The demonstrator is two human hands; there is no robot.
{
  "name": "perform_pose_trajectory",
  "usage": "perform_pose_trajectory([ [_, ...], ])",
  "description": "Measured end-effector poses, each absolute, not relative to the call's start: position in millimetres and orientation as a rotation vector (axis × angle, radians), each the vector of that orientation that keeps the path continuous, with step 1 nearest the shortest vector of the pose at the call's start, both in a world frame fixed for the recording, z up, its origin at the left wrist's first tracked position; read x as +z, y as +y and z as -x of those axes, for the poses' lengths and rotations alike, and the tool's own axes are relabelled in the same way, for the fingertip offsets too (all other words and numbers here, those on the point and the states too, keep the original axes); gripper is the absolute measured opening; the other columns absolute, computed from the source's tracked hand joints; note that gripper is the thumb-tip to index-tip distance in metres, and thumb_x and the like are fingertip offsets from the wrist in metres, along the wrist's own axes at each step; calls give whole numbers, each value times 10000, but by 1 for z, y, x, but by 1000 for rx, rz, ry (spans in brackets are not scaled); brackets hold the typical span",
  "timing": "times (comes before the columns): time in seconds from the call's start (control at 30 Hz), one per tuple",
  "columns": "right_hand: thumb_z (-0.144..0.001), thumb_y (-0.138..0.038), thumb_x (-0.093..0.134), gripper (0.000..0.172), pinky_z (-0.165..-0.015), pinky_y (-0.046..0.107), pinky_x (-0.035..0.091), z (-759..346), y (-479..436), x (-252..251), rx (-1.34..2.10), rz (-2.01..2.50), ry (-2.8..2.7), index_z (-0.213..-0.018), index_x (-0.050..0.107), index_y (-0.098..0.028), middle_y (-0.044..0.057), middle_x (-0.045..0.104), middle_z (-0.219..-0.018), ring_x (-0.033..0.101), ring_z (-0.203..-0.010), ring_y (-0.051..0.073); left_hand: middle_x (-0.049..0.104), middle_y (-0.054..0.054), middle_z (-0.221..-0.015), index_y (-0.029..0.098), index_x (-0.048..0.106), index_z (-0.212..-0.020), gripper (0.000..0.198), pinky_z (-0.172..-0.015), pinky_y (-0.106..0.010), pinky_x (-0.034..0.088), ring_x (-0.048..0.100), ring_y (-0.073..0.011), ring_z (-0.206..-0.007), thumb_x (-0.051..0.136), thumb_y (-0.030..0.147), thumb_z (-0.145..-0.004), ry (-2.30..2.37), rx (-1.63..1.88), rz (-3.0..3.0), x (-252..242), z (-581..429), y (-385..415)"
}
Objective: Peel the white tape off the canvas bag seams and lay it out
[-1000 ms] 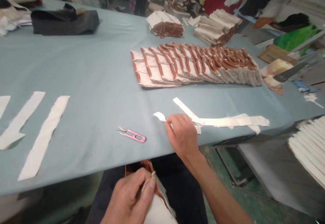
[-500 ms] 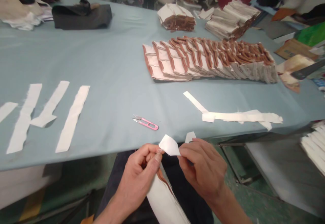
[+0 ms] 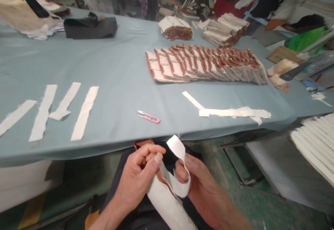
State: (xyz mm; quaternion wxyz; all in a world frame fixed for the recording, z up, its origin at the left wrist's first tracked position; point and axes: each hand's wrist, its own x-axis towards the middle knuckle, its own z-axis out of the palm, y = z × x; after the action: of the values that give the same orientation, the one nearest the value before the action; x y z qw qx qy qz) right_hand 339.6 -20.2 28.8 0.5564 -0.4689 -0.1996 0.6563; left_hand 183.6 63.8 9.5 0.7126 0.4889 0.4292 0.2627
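Over my lap, my left hand (image 3: 139, 174) pinches the top end of a folded cream fabric piece (image 3: 165, 202) with a brown inner edge. My right hand (image 3: 206, 188) is closed on a white fabric strip (image 3: 177, 148), which curls up and loops down beside the piece. Loose threads stick out from the strip's upper end. Whether the strip is joined to the piece, I cannot tell. Pink-handled thread snips (image 3: 149, 117) lie on the table just beyond my hands.
Several white strips (image 3: 85, 113) lie on the blue-grey table (image 3: 117, 66) at left, with more strips (image 3: 229, 112) overlapping at right. A long row of cream-and-brown folded pieces (image 3: 203, 64) stands behind. Farther back are stacked bundles (image 3: 176, 28) and a dark folded cloth (image 3: 91, 28).
My right hand has moved lower with the white strip, which now hangs in a loop, its upper end away from my left fingers. The view has shifted slightly.
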Motion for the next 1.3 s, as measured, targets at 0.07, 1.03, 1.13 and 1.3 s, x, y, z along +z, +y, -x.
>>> perform_pose_trajectory([
  [0.07,-924,-592,683,479,-562,231,410,-338,-26,27,1568,1060,-428,-695,525,-202,-24,477,-629,445,-569,117,586,7,-612,151,706,-921,463,-505,-199,386,486,-113,-505,726,611,-867,967,596,-1121,12,-182,59],
  [1.03,-961,-352,639,175,-665,262,505,-330,-59,31,899,1490,-993,-865,632,-206,-2,676,-770,628,-711,155,440,42,-604,171,587,-716,325,-494,-215,337,433,-100,-522,670,422,-904,879,509,-1335,40,-187,13],
  [1.13,-976,-454,626,300,-603,247,470,-323,-60,28,1005,1461,-867,-817,598,-201,-6,643,-716,567,-641,136,448,48,-627,175,603,-793,306,-493,-214,350,461,-101,-518,681,442,-921,900,520,-1295,34,-183,11],
  [1.3,-880,-670,687,491,-536,224,442,-315,-56,27,1290,1342,-682,-894,597,-188,-9,626,-697,532,-584,120,487,41,-652,173,578,-773,339,-522,-207,385,483,-98,-549,683,445,-947,869,525,-1315,29,-178,13],
])
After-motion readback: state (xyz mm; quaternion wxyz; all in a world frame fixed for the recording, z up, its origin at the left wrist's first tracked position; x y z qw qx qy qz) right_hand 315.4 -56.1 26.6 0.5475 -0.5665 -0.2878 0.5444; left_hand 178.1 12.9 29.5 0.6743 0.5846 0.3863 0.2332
